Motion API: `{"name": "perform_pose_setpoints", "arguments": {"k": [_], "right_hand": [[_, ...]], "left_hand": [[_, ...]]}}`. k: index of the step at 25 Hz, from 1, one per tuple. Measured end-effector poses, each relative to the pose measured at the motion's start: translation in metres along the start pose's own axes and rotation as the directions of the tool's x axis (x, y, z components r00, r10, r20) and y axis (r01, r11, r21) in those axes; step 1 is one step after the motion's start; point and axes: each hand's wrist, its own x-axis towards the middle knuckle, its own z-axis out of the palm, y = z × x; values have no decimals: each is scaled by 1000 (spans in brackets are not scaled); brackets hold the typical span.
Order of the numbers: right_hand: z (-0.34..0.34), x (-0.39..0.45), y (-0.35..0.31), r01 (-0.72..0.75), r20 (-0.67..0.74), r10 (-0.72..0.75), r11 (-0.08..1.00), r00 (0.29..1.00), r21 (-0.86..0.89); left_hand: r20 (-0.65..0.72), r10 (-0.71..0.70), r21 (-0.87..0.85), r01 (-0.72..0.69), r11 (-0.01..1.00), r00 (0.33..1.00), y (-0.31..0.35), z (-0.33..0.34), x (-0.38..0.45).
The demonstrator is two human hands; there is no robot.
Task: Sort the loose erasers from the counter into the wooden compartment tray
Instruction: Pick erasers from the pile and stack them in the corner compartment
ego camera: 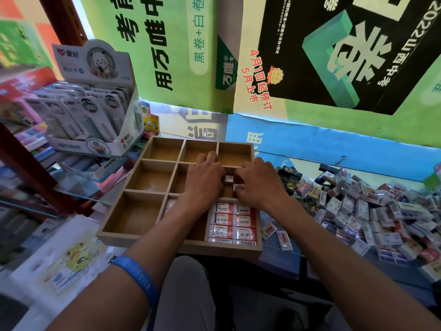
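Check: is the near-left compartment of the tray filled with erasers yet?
No. The near-left compartment of the wooden tray shows bare wood; the packed red-and-white erasers sit in the near-right one.

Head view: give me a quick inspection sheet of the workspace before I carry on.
Surface: blue counter, posters behind.
Job's things: wooden compartment tray; near right compartment holds packed erasers; most others look bare; loose erasers heaped right of the tray.
Clutter: display box of carded items, left.
Hands: left hand and right hand over the middle right compartment, fingers curled around small erasers.
Cables: nothing seen.
Surroundings: red shelving, left.
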Motion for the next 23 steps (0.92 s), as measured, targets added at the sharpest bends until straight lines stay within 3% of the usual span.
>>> {"name": "perform_pose_setpoints", "arguments": {"k": [4,7,12,17,23], "right_hand": [[-1,9,8,-14,103,15,1000,995,-18],[7,11,8,-33,23,35,997,999,-75],[8,9,7,-74,-78,73,997,994,-20],[7,4,9,-82,10,82,996,997,23],[3,-5,6,-29,113,41,994,993,-107]], "left_hand": [[5,-5,-16,5,1000,1000,-1,1,0],[0,-6,-18,7,1000,1000,-1,1,0],[-10,-9,-37,9,999,1000,0,0,0],[-45,-32,-58,29,998,998,1,2,-1],[-79,-55,-90,48,995,995,3,4,-2]]}}
